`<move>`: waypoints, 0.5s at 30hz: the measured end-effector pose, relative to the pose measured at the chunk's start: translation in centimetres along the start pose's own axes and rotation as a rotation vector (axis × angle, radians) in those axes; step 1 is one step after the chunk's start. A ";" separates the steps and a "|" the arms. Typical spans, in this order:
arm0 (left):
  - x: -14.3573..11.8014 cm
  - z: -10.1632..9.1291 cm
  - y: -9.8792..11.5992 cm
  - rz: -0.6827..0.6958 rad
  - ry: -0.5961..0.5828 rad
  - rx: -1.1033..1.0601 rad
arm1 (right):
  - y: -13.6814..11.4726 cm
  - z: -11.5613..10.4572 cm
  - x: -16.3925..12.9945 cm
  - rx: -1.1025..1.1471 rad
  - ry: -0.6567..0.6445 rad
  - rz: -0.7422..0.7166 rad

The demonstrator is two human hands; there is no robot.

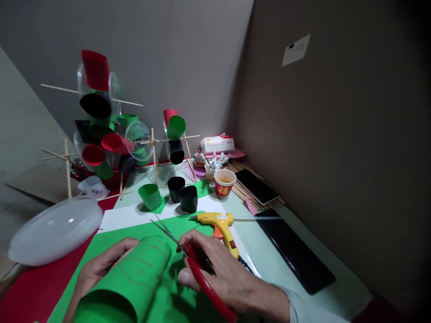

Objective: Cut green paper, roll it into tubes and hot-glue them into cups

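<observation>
Where orange fills it, red paper cup [224, 183].

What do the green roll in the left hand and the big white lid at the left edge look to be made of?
Green roll: probably matte craft paper or thin card; it curls smoothly without glare and shows faint pencil lines. White lid: likely thin translucent plastic; it is glossy and milky, with bright highlights.

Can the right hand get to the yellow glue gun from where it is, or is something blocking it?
Probably yes. The glue gun lies just beyond the right hand, with nothing between them. But that hand is gripping the red-handled scissors, so it would likely need to set them down first.
</observation>
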State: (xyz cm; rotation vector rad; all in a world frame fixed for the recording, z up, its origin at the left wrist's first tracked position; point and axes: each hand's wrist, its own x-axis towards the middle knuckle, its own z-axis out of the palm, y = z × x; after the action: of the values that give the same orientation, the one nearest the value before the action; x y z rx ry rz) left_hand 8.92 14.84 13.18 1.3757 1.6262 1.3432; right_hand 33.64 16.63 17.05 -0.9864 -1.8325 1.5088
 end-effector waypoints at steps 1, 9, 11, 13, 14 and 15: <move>-0.2 0.0 0.4 -0.031 0.008 -0.029 | -0.1 0.0 0.0 -0.010 -0.005 -0.003; -0.9 -0.4 1.1 -0.090 0.058 -0.092 | -0.2 -0.1 -0.1 -0.042 -0.007 -0.043; -0.7 -0.7 0.5 -0.086 0.042 -0.097 | -0.2 -0.1 -0.1 -0.062 -0.006 -0.061; -0.6 -1.0 0.1 -0.071 0.036 -0.096 | -0.2 -0.1 -0.1 -0.084 -0.007 -0.077; -0.6 -1.1 0.0 -0.065 0.035 -0.093 | -0.2 -0.1 -0.1 -0.094 -0.006 -0.083; -0.6 -1.1 0.1 -0.058 0.025 -0.093 | -0.2 -0.1 -0.1 -0.102 -0.007 -0.088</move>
State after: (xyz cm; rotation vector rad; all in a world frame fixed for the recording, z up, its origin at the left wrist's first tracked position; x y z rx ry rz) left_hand 8.07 13.95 13.52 1.2525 1.5881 1.3891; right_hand 33.70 16.58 17.31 -0.9350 -1.9482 1.3798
